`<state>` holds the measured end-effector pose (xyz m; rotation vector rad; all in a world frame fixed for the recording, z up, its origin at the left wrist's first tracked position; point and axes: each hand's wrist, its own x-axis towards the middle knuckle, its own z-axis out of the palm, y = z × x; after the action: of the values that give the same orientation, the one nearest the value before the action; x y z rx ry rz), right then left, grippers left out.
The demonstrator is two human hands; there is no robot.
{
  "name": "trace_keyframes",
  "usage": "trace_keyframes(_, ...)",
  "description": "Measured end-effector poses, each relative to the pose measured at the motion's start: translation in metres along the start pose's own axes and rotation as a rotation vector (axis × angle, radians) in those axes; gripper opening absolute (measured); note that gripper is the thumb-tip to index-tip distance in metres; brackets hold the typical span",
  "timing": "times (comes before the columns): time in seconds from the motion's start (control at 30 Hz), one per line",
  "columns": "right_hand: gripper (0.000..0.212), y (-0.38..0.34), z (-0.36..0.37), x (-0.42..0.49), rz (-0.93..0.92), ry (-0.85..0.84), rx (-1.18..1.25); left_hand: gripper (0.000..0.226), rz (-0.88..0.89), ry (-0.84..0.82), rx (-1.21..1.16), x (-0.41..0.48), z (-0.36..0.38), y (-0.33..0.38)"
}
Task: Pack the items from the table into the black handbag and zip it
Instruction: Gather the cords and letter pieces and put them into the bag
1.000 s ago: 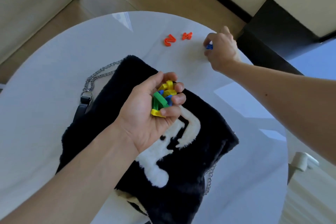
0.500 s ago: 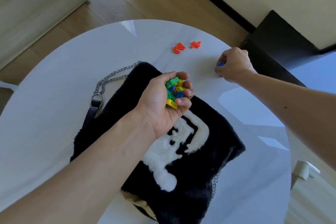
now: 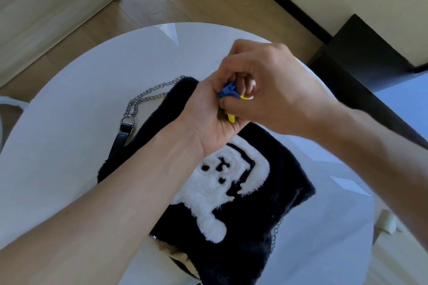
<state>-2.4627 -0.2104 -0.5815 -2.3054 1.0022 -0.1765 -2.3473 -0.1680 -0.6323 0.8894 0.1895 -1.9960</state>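
The left hand (image 3: 208, 120) is cupped above the far part of the black handbag (image 3: 266, 203). Its fingers curl round a bunch of little plastic pieces (image 3: 242, 97). A yellow piece (image 3: 231, 118) pokes out at the bottom of the fist. The right hand (image 3: 268, 90) sits right on top, touching the left one. Its fingers are bent and it pinches a blue piece (image 3: 228, 91). It looks like the blue piece is being put in with the others.

To do this well, the right hand should push the blue piece deep into the cup before it lets go. The left hand should open only a tiny bit, or the yellow piece may slip out. Doing it over the soft bag is smart, because a dropped piece would not bounce far. On the smooth table (image 3: 69, 169) it could slide away.

The handbag lies flat on the white round table, with its chain (image 3: 148, 97) at the far left. Its mouth (image 3: 178, 259) is at the near edge, where a zip and tan lining show. One hand will probably need to hold that mouth wide while the other tips the pieces in, low and slow. The hands hide part of the far table, so look there for leftover pieces before zipping.
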Motion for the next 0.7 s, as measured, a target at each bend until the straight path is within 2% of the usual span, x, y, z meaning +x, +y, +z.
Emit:
trace_keyframes(0.03,0.013,-0.003,0.0,0.0,-0.027,0.011,-0.036,0.053,0.0,-0.029,-0.036,-0.001,0.0,0.003)
trace_keyframes(0.1,0.018,-0.006,-0.002,0.001,-0.092,0.047,-0.012,0.042,0.028,-0.052,-0.085,-0.003,-0.004,0.008)
trace_keyframes(0.2,0.028,0.006,0.001,0.005,-0.162,0.26,0.133,0.031,0.014,-0.056,-0.095,-0.006,-0.009,0.016)
trace_keyframes(0.23,0.029,0.015,0.005,0.01,-0.112,0.362,0.187,0.033,-0.015,-0.062,-0.122,-0.007,-0.011,0.018)
trace_keyframes(0.3,0.03,0.044,0.016,0.028,0.139,0.521,0.22,0.034,-0.028,-0.045,-0.159,-0.008,-0.016,0.019)
trace_keyframes(0.33,0.036,0.063,0.024,0.04,0.315,0.505,0.161,0.032,-0.013,-0.025,-0.157,-0.009,-0.019,0.019)
trace_keyframes(0.37,0.047,0.082,0.032,0.051,0.484,0.414,0.069,0.031,0.001,-0.008,-0.149,-0.011,-0.022,0.019)
trace_keyframes(0.43,0.069,0.108,0.051,0.069,0.65,0.173,-0.079,0.031,0.017,0.02,-0.145,-0.015,-0.028,0.02)
trace_keyframes(0.47,0.075,0.116,0.059,0.075,0.656,0.098,-0.137,0.032,0.021,0.036,-0.149,-0.016,-0.032,0.02)
trace_keyframes(0.53,0.073,0.123,0.078,0.086,0.608,0.052,-0.232,0.032,0.036,0.065,-0.154,-0.021,-0.041,0.022)
trace_keyframes(0.7,0.031,0.123,0.102,0.094,0.49,0.118,-0.402,0.034,0.05,0.136,-0.163,-0.035,-0.059,0.028)
